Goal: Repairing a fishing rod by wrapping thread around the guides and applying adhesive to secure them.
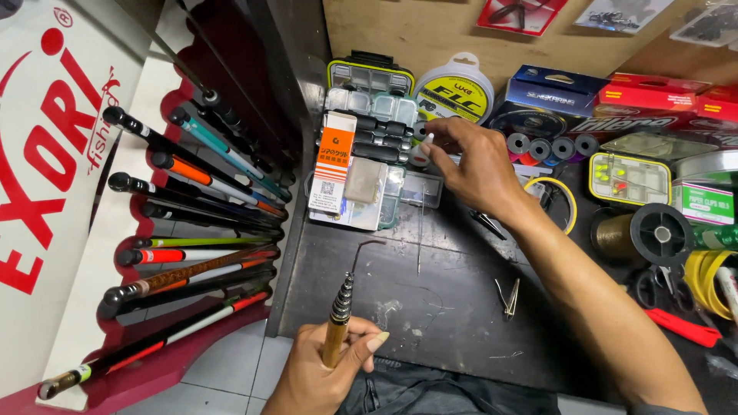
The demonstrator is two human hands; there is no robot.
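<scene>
My left hand (pixel 327 369) grips a telescopic fishing rod (pixel 338 315) at the near edge of the dark workbench (pixel 430 307). The rod's thin curved tip (pixel 367 247) points up and away. My right hand (pixel 473 165) reaches out over an open clear tackle box (pixel 369 154) at the back of the bench. Its thumb and forefinger pinch a small white piece (pixel 430 137). A flat orange and white packet (pixel 333 161) lies on the left part of the box.
A rack of several fishing rods (pixel 192 230) stands at the left. Line spools (pixel 453 92), boxed reels (pixel 584 100), a yellow-rimmed case (pixel 629 178), a black spool (pixel 661 234), scissors (pixel 661 288) and tweezers (pixel 509 296) crowd the right and back.
</scene>
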